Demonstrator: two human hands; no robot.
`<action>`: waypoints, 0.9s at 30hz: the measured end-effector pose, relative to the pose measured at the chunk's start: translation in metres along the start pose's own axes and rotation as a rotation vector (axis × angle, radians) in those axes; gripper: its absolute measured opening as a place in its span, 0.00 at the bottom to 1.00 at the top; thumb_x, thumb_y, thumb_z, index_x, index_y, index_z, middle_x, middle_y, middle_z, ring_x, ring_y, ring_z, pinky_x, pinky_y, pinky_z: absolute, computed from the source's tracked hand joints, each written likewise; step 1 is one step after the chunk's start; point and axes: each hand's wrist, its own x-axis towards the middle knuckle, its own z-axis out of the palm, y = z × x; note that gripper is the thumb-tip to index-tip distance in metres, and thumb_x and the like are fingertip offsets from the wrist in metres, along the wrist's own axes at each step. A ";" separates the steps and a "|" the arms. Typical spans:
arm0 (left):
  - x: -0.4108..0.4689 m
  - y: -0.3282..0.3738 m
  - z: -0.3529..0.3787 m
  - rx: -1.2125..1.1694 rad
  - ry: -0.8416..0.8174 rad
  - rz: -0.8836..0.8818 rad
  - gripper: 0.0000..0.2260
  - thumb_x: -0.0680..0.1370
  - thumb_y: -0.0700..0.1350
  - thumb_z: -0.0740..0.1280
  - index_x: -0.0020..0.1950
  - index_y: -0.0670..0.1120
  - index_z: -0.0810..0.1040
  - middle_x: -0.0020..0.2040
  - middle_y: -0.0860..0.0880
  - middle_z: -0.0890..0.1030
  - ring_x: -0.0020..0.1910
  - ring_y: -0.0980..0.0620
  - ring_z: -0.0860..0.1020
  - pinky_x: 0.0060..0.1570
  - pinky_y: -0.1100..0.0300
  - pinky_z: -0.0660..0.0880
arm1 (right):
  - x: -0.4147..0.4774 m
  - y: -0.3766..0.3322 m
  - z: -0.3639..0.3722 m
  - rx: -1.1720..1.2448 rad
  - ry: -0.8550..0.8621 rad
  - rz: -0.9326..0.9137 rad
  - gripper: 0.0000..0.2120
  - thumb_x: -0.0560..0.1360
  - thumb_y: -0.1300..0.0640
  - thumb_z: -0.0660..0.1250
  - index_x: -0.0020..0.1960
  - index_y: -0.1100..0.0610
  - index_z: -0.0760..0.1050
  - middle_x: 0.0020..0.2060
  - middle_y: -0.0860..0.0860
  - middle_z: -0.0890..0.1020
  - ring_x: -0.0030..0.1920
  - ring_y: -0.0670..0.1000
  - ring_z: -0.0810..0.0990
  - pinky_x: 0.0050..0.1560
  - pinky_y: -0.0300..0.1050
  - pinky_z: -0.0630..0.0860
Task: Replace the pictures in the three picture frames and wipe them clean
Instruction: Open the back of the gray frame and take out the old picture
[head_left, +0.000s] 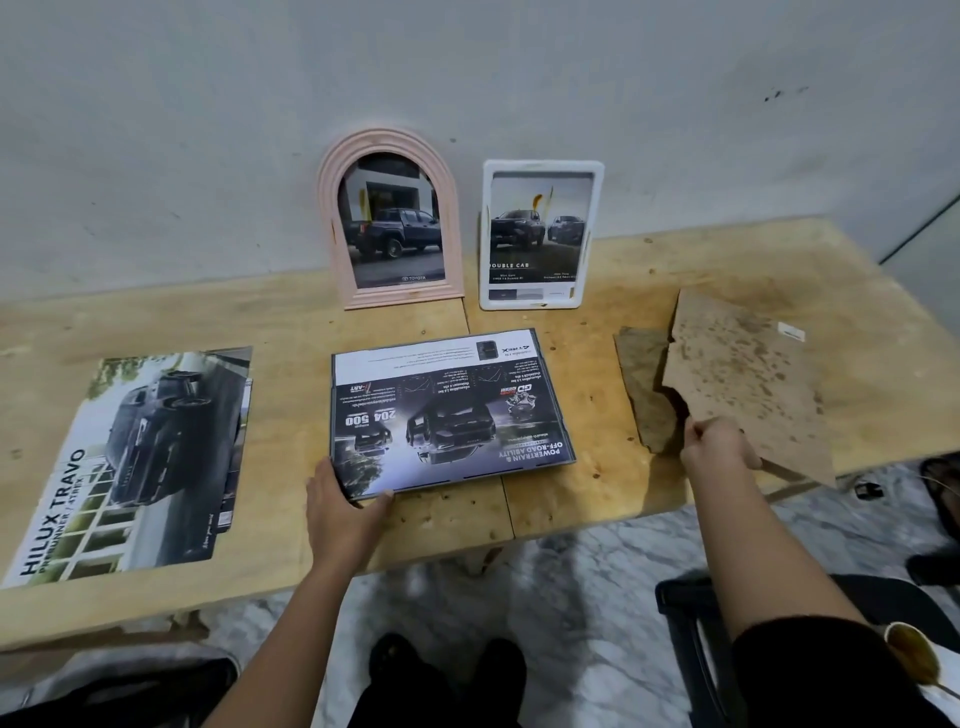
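Your left hand (343, 512) is pinching a corner of the frame (570, 453); your right hand (716, 448) is gripping the backing board (743, 374); seating it askew risks creasing the loose picture (447, 415).

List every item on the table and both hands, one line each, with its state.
Pink arched frame: upright against wall, truck picture inside.
White frame: upright against wall, picture inside.
Dark frame: flat on table, print on it.
Brown board: tilted, near edge lifted.
Brown sheet: flat, partly under board.
Brochures: flat, at left.
Left hand: grips dark frame's near corner.
Right hand: holds brown board.
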 end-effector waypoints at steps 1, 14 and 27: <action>0.000 -0.001 0.000 0.009 0.003 0.001 0.32 0.66 0.47 0.74 0.66 0.44 0.65 0.59 0.41 0.72 0.63 0.38 0.68 0.57 0.42 0.70 | 0.004 0.001 0.003 -0.064 0.009 0.006 0.19 0.77 0.65 0.59 0.67 0.59 0.63 0.64 0.57 0.70 0.47 0.53 0.70 0.33 0.34 0.78; 0.000 -0.001 0.000 0.027 0.006 0.001 0.32 0.66 0.48 0.74 0.66 0.45 0.65 0.57 0.43 0.72 0.59 0.40 0.70 0.54 0.44 0.73 | -0.021 0.037 -0.006 -0.866 -0.067 -0.271 0.25 0.73 0.64 0.62 0.69 0.63 0.63 0.67 0.61 0.66 0.63 0.62 0.71 0.61 0.52 0.72; 0.002 -0.009 -0.001 0.045 -0.005 0.060 0.37 0.65 0.48 0.76 0.69 0.41 0.64 0.60 0.41 0.72 0.61 0.41 0.70 0.58 0.45 0.72 | -0.088 0.123 -0.002 -1.920 -0.765 -0.849 0.31 0.71 0.45 0.69 0.66 0.59 0.65 0.63 0.58 0.68 0.63 0.58 0.67 0.60 0.52 0.70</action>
